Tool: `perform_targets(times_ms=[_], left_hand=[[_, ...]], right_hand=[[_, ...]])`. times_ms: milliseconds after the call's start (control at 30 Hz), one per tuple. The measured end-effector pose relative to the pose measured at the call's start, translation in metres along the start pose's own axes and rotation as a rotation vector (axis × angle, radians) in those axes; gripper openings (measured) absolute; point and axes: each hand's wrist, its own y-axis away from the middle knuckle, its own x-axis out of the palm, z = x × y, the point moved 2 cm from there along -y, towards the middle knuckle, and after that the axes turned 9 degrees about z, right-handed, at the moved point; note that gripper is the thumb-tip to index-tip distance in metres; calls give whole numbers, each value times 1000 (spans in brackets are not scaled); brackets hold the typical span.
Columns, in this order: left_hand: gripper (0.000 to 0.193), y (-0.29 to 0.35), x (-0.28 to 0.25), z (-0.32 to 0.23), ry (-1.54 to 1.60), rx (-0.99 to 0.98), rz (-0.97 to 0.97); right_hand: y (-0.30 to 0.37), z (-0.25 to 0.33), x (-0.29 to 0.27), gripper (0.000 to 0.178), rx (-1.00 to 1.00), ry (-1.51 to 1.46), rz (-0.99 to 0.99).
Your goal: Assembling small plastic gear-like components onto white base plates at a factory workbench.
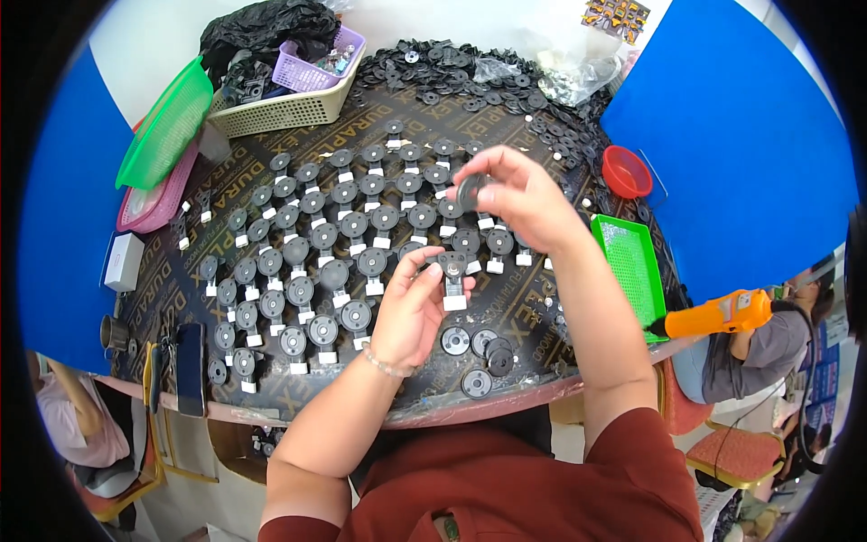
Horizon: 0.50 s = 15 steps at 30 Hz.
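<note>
My left hand [408, 307] grips a small dark bracket with a white block at its lower end [453, 282] between thumb and fingers, near the table's middle. Up and to the right, my right hand [524, 199] pinches a round black disc [470, 192] by its edge. The disc is apart from the bracket and hangs over the laid-out parts. Many similar assemblies, each a black disc on a white-ended bracket [357, 314], stand in slanting rows left of and beyond my hands. Close to the front edge, several loose discs [477, 383] lie beside my left hand.
A heap of black discs [433, 72] covers the back. Baskets [271, 116] stand back left, next to a green basket [163, 126]. At right are a red bowl [626, 172], a green tray [632, 271] and an orange power tool [722, 313]. A phone [191, 369] lies front left.
</note>
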Motion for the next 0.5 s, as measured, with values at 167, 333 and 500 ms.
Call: perform_targets(times_ms=[167, 333, 500], left_hand=[[25, -2, 0, 2, 34, -33, 35], [27, 1, 2, 0, 20, -70, 33], [25, 0, 2, 5, 2, -109, 69]], right_hand=[[44, -14, 29, 39, -36, 187, -66], [68, -31, 31, 26, 55, 148, -238], [79, -48, 26, 22, -19, 249, -386]])
